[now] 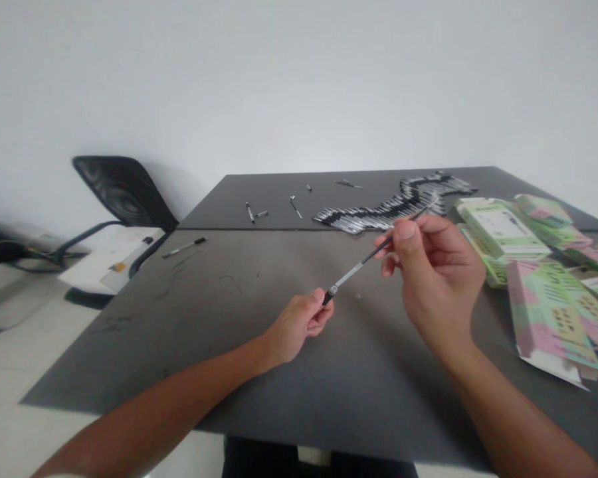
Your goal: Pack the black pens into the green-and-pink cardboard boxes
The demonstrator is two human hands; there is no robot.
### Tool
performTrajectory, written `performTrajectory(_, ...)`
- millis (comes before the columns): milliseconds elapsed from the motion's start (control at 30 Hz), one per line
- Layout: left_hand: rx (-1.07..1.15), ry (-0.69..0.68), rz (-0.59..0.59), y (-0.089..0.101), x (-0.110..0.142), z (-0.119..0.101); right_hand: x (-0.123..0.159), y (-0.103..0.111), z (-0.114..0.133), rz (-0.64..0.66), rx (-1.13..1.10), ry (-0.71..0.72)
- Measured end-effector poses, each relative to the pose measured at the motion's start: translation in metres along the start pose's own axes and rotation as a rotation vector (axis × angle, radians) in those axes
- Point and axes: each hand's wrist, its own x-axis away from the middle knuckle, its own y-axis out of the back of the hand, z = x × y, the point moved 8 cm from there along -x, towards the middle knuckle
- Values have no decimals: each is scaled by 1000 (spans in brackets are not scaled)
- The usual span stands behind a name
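Between my two hands runs a slim pen (pixel 351 273), slanting up to the right above the table. My left hand (pixel 299 325) is closed around its lower black end, near a clear section. With thumb and fingertips, my right hand (pixel 433 272) pinches the dark, thin upper part, which sticks out past the fingers. Whether this is one piece or a thin rod joined to a barrel, I cannot tell. Behind the right hand, a long row of black-and-clear pens (pixel 379 216) lies packed side by side on the table.
Green-and-pink cardboard boxes (pixel 553 312) are piled at the right of the dark table (pixel 219 392). A single pen (pixel 184 247) lies at left, and several loose pens and caps (pixel 250 212) lie farther back. A black mesh chair (pixel 124 192) with a white box (pixel 109 255) stands left.
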Motion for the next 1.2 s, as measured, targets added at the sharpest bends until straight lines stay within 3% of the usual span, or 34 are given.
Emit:
performTrajectory(667, -14, 43, -37, 2, 0, 4, 4, -2, 1, 53, 83, 17)
performTrajectory(967, -40, -84, -125, 0, 0, -16, 22, -17, -22, 270, 284, -32)
performTrajectory(1200, -29, -185, -188, 5, 1, -28, 29, -24, -34, 408, 270, -85)
